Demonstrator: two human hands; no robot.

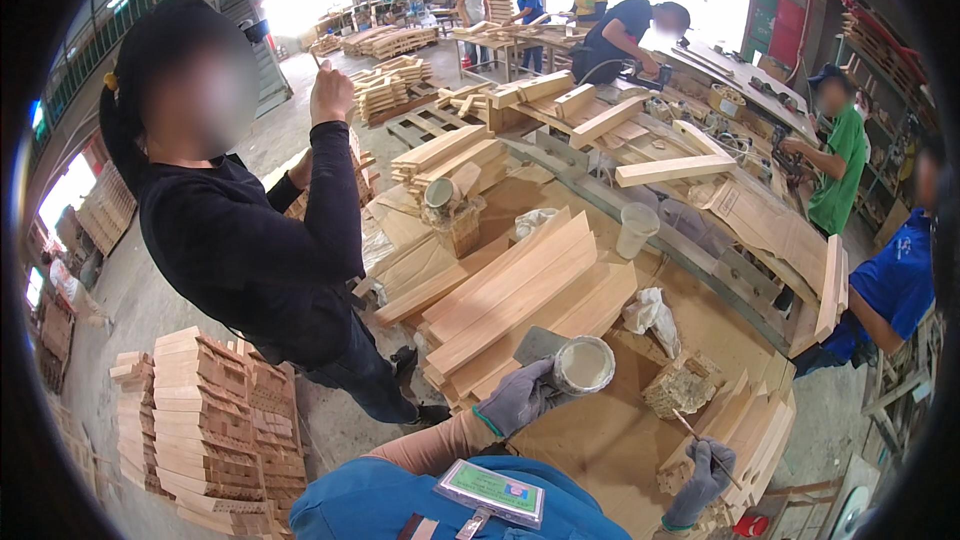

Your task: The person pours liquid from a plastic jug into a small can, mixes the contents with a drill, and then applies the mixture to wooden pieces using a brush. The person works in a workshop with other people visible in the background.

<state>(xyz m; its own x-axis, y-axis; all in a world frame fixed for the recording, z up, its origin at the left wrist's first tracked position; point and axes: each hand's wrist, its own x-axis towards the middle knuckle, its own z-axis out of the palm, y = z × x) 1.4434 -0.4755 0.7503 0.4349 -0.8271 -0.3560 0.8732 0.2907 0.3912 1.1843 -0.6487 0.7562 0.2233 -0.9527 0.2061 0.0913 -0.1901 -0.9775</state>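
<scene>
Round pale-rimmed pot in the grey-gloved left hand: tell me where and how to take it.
Grip the round pale-rimmed pot around its outer wall, probably best from the right: the grey-gloved left hand holds its left side. Its open mouth faces up with pale contents inside, so keep fingers outside the rim.

Brown worktop lies open between the grey-gloved left hand and grey-gloved right hand. A rough, tan block obstructs the way ahead of the right; stacked pale wooden planks obstruct the left.
</scene>
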